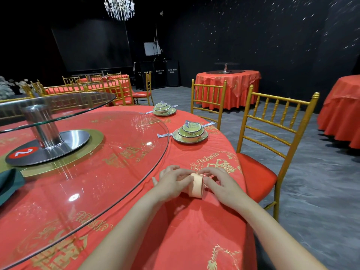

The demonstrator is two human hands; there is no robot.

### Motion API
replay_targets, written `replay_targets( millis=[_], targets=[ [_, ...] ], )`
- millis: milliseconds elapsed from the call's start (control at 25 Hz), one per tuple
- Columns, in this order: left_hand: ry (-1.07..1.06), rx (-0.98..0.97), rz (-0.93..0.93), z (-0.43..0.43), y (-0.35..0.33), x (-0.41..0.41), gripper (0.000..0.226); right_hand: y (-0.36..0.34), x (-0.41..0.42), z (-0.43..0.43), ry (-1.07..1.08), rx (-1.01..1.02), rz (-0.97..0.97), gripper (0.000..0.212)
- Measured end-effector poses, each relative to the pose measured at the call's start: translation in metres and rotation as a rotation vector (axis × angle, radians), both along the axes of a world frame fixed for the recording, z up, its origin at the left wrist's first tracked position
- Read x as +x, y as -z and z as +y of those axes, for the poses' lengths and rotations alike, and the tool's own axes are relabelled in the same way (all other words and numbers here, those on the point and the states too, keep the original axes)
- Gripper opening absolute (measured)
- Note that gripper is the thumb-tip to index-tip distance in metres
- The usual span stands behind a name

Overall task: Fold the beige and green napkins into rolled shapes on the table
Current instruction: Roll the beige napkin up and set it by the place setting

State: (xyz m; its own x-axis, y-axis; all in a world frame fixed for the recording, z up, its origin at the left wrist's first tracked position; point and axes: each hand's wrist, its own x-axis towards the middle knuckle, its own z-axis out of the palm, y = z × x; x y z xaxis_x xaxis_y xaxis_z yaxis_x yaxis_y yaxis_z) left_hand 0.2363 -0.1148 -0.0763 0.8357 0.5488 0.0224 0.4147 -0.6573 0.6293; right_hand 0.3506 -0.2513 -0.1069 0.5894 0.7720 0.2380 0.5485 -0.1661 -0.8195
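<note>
A beige napkin [195,185], rolled into a short thick cylinder, lies on the red tablecloth [194,230] near the table's right edge. My left hand [172,182] grips its left side with fingers curled over the top. My right hand [220,181] holds its right side, fingertips pinching the far end of the roll. The green napkin [9,184] lies flat on the glass at the far left, partly cut off by the frame.
A large glass turntable [109,152] on a metal stand covers the table's middle. Two place settings of bowl and plate [190,132] sit beyond my hands. A gold chair [272,137] with a red seat stands close on the right.
</note>
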Motion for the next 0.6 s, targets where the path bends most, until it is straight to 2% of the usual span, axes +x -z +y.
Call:
replay_targets(
  millis=[160, 280, 400, 600],
  targets=[
    [-0.018, -0.037, -0.013, 0.008, 0.004, 0.012, 0.023, 0.004, 0.005, 0.009, 0.006, -0.001, 0.015, 0.037],
    [-0.053, 0.044, -0.187, 0.002, 0.012, 0.013, 0.020, 0.005, 0.010, 0.014, 0.036, 0.022, 0.098, 0.040],
    [-0.024, 0.190, -0.333, -0.007, 0.024, 0.000, 0.018, 0.013, 0.014, 0.018, 0.059, -0.018, 0.073, 0.039],
    [-0.021, 0.316, -0.281, -0.010, 0.037, -0.012, 0.040, 0.016, 0.015, 0.022, 0.078, -0.037, 0.034, 0.035]
  ],
)
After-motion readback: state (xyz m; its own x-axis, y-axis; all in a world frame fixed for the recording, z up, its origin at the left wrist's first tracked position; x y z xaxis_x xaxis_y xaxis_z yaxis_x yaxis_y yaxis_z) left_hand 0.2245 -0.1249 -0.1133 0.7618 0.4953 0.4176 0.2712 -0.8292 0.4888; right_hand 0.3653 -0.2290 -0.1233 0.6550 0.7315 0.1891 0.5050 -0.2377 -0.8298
